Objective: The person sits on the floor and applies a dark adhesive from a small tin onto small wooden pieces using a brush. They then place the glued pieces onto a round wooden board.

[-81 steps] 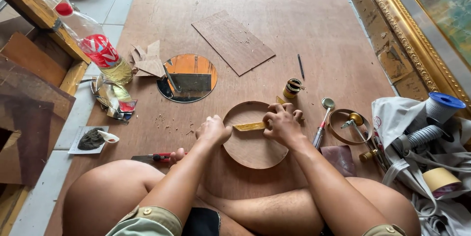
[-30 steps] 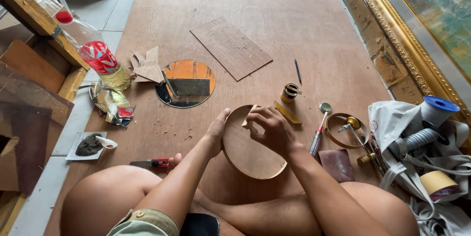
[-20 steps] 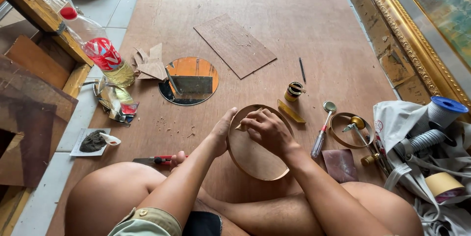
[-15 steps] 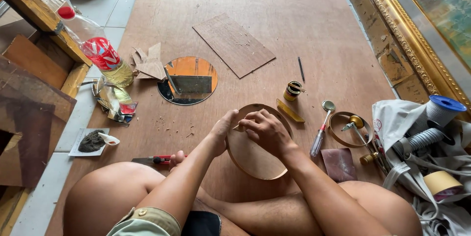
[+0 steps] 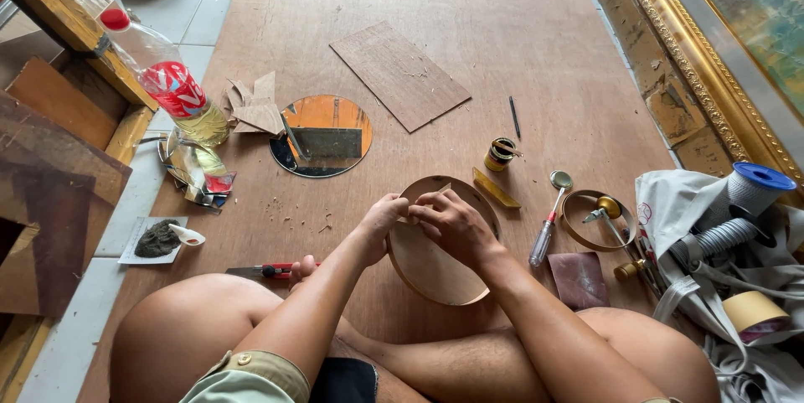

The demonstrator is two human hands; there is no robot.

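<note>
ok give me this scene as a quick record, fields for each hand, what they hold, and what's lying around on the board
left hand: on the left rim of the round wooden frame, thumb side up
right hand: fingers at the frame's top rim, pinching a small wooden sliver
frame: tilted up off the plywood board
left of frame: red-handled knife, round mirror
right of frame: screwdriver, small ring, sandpaper
above frame: small tin, flat plywood piece
</note>
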